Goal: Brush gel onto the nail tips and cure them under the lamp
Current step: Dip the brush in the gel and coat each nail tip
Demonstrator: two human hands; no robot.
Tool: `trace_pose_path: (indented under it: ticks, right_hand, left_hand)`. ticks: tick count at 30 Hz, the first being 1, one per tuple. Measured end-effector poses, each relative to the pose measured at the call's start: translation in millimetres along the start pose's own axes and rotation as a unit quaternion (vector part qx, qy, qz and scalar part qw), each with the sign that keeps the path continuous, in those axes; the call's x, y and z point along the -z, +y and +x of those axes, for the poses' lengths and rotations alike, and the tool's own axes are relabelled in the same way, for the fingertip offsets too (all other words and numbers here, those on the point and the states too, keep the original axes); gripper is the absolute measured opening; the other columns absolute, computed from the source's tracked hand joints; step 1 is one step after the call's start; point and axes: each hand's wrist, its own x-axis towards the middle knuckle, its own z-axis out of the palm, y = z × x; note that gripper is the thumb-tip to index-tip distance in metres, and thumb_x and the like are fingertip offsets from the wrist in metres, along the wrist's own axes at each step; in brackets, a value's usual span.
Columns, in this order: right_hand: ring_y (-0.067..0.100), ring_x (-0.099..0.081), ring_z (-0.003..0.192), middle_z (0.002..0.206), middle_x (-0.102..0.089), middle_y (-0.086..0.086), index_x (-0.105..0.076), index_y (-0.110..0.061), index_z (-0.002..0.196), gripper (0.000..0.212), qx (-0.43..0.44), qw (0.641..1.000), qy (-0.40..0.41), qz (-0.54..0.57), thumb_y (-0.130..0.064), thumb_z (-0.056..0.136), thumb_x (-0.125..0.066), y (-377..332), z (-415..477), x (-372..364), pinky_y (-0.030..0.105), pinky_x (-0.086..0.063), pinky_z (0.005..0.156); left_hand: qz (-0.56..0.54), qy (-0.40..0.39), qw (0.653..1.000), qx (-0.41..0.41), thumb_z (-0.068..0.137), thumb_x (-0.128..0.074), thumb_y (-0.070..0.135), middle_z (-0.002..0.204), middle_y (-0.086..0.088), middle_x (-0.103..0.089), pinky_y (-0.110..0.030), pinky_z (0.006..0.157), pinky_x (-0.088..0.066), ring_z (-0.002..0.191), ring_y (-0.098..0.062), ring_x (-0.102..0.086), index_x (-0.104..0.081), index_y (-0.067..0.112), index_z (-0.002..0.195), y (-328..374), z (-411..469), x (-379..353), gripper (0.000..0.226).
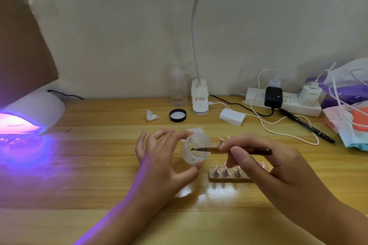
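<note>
Gel jar (190,158), gripped by my left hand (159,163), tilts toward 3 o'clock for the brush (211,149) my right hand (264,163) pinches.

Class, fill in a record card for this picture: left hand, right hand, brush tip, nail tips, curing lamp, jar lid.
left hand: holds the tilted clear gel jar
right hand: pinches the brush
brush tip: inside the jar
nail tips: on a stand beneath the right hand
curing lamp: far left, glowing purple
jar lid: black, on the table behind the jar
</note>
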Motion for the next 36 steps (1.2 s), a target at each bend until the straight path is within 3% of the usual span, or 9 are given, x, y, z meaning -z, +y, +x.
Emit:
trace_pose_path:
  ticks: [4, 8, 13, 18, 23, 32, 36]
  right_hand:
    - [0.002, -0.067, 0.092, 0.093, -0.067, -0.026, -0.067, -0.040, 0.104, 0.025, -0.011, 0.999, -0.024, -0.019, -0.048, 0.094, -0.045, 1, 0, -4, 0.023, -0.053, 0.075]
    - [0.001, -0.065, 0.092, 0.089, -0.066, -0.027, -0.067, -0.039, 0.102, 0.027, -0.010, 0.999, -0.029, -0.043, -0.050, 0.094, -0.044, 0, 0, -4, 0.026, -0.053, 0.075]
    - [0.003, -0.067, 0.090, 0.090, -0.067, -0.024, -0.068, -0.035, 0.104, 0.027, -0.003, 0.999, -0.022, -0.046, -0.047, 0.095, -0.046, -5, 4, 4, 0.016, -0.050, 0.074]
    - [-0.002, -0.065, 0.084, 0.086, -0.068, -0.023, -0.069, -0.037, 0.098, 0.030, -0.045, 0.993, -0.095, -0.048, -0.052, 0.090, -0.044, -11, 18, 10, 0.006, -0.043, 0.063]
    - [0.002, -0.067, 0.082, 0.081, -0.069, -0.018, -0.068, -0.037, 0.096, 0.028, -0.005, 0.999, -0.034, -0.034, -0.051, 0.091, -0.044, -20, 20, 14, 0.008, -0.047, 0.067]
    - [-0.002, -0.067, 0.079, 0.083, -0.069, -0.019, -0.069, -0.036, 0.097, 0.026, -0.031, 0.997, -0.069, -0.032, -0.048, 0.093, -0.047, -17, 14, -2, 0.005, -0.042, 0.062]
    - [0.000, -0.067, 0.080, 0.082, -0.069, -0.020, -0.069, -0.036, 0.097, 0.025, -0.020, 0.998, -0.041, -0.033, -0.048, 0.092, -0.047, -18, 15, 2, 0.004, -0.041, 0.058]
  left_hand:
    - [-0.001, 0.002, 1.000, -0.004, 0.068, -0.061, 0.060, 0.117, 0.032, -0.053, -0.042, 0.118, 0.001, 0.126, -0.001, -0.037, -0.054, 0.040, 0.118, 1, 0, 1, 0.054]
    - [0.002, -0.007, 1.000, -0.003, 0.068, -0.061, 0.060, 0.117, 0.033, -0.052, -0.042, 0.118, 0.001, 0.126, -0.002, -0.037, -0.053, 0.040, 0.118, 2, 1, 2, 0.054]
    - [0.003, -0.010, 1.000, 0.003, 0.068, -0.060, 0.059, 0.117, 0.032, -0.053, -0.040, 0.118, 0.003, 0.126, -0.002, -0.037, -0.054, 0.040, 0.118, 3, 0, 2, 0.054]
    - [0.004, -0.007, 1.000, 0.008, 0.067, -0.060, 0.060, 0.115, 0.035, -0.051, -0.042, 0.118, 0.003, 0.125, 0.001, -0.035, -0.056, 0.039, 0.118, 3, 0, 2, 0.055]
    - [0.000, -0.005, 1.000, 0.001, 0.068, -0.059, 0.060, 0.115, 0.037, -0.048, -0.037, 0.118, 0.005, 0.126, 0.004, -0.032, -0.054, 0.038, 0.119, 2, 0, 2, 0.055]
    - [0.007, -0.007, 1.000, -0.001, 0.069, -0.062, 0.059, 0.116, 0.038, -0.047, -0.038, 0.118, 0.005, 0.127, 0.000, -0.036, -0.050, 0.043, 0.119, 2, 0, 3, 0.054]
    - [0.003, -0.006, 1.000, -0.002, 0.069, -0.062, 0.057, 0.115, 0.038, -0.047, -0.037, 0.118, 0.006, 0.127, 0.000, -0.036, -0.051, 0.041, 0.119, 2, -1, 3, 0.054]
